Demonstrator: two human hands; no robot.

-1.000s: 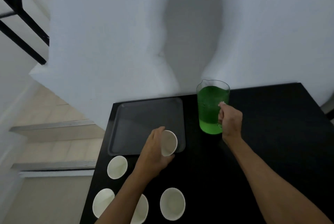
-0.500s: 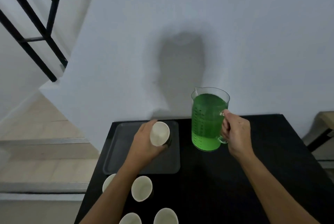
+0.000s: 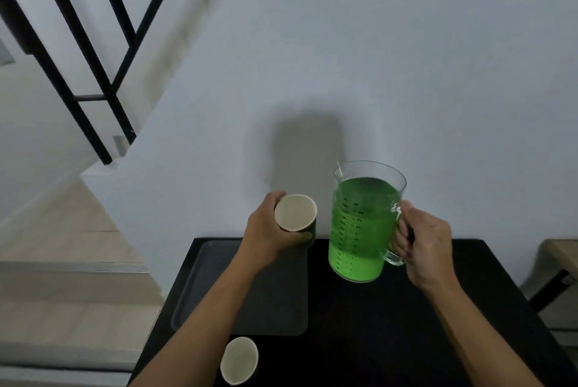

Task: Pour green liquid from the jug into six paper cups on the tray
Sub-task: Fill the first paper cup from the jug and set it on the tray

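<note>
My left hand (image 3: 269,235) grips a paper cup (image 3: 295,213) with a white inside and dark outside, held in the air above the far right corner of the dark tray (image 3: 275,302). The cup's mouth tilts toward me. My right hand (image 3: 422,249) holds the handle of a clear jug (image 3: 362,224) nearly full of green liquid, lifted upright just right of the cup. The tray carries no cups. One more paper cup (image 3: 239,360) stands on the black table (image 3: 391,324) near the bottom edge, in front of the tray.
A pale wall rises right behind the table. Stairs with a black railing (image 3: 90,74) drop away on the left. A wooden piece of furniture (image 3: 560,264) shows at the right edge.
My left hand has raised the cup higher and farther back, over the tray's far corner. The jug has come up off the table. The view has tilted upward, leaving most cups out of frame.
</note>
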